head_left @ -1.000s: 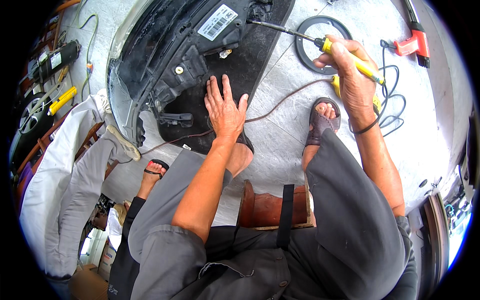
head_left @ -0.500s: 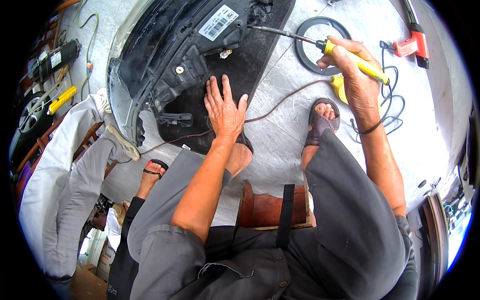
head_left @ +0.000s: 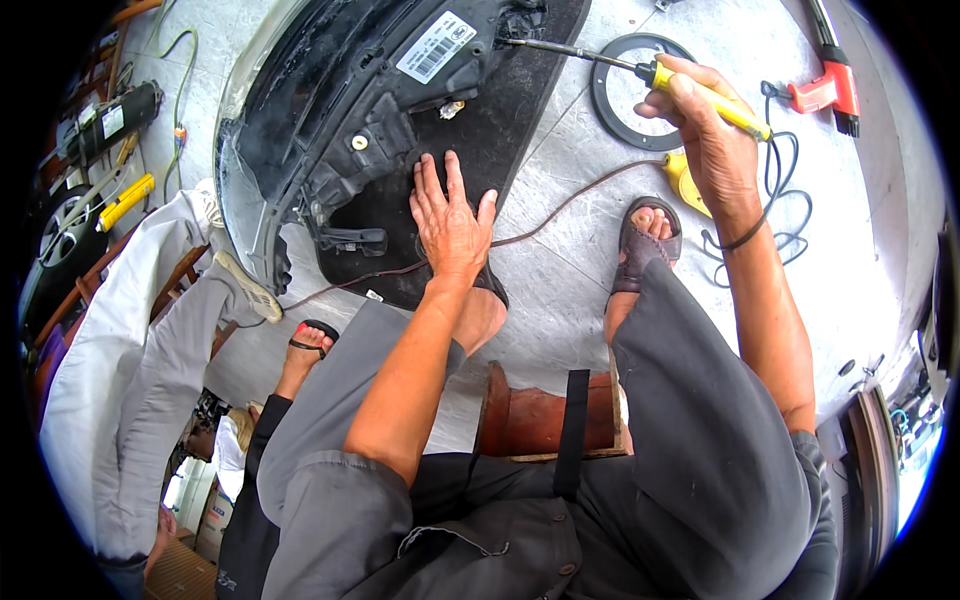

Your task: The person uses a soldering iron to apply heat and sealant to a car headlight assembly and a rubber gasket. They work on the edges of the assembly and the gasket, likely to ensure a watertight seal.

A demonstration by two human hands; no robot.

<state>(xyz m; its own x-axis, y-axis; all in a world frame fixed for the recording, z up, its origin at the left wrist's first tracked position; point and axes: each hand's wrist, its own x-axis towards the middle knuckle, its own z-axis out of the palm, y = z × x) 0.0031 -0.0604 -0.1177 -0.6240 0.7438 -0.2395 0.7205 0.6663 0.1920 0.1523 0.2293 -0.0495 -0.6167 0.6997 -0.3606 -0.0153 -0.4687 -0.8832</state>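
A black car headlight housing [head_left: 300, 130] with a clear lens and white label lies at the upper middle on a dark mat [head_left: 500, 140]. My left hand [head_left: 450, 225] rests spread and open on the mat, just below the housing. At the upper right, my right hand [head_left: 715, 150] is closed round the yellow handle of a screwdriver-like tool [head_left: 705, 98]. Its long metal shaft points left, with the tip at the upper right part of the housing, where the exact contact is hard to make out.
A black ring [head_left: 602, 100], red-black corded tool [head_left: 820, 95] and yellow corded object [head_left: 683, 185] lie on the tiled floor [head_left: 570, 270]. A wooden stool [head_left: 505, 420] is below me. At left are co-workers' legs [head_left: 130, 380], a wheel [head_left: 62, 225] and a yellow cylinder [head_left: 125, 200].
My right hand and tool have shifted slightly upward. My left hand stays in place. A co-worker's hand has come into sight at the lower left.
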